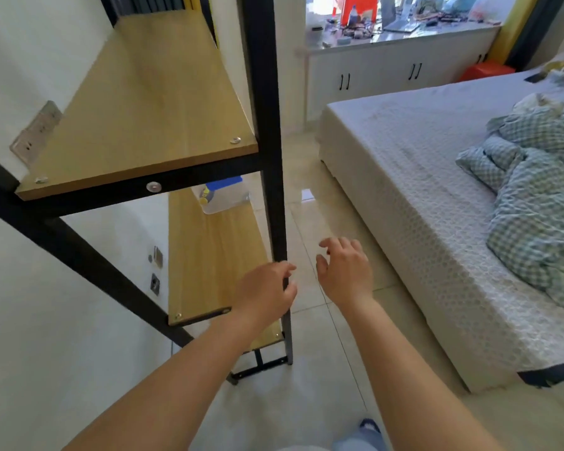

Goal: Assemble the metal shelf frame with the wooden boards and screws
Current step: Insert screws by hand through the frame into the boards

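Bright daylight from window (404, 8), overexposed there; glare patch on floor tiles (306, 194); soft shadows; wide-angle bending at edges; slight overall softness.

Shelf frame (264, 125) upright at left, against wall (30, 43). Upper board (144, 102) set in frame, screws (235, 140) at near corners. Lower board (209, 255) beneath, plastic box (223, 198) on its far end. Wall sockets (36, 131) left of upper board. Left hand (266, 292) on front right post, just above lower board's near end. Right hand (345, 270) just right of post, apart from it, over floor (323, 369). Bed (420, 206) right, quilt (534, 206) on top. Cabinet (388, 73) behind, beyond bed, clutter on its top.
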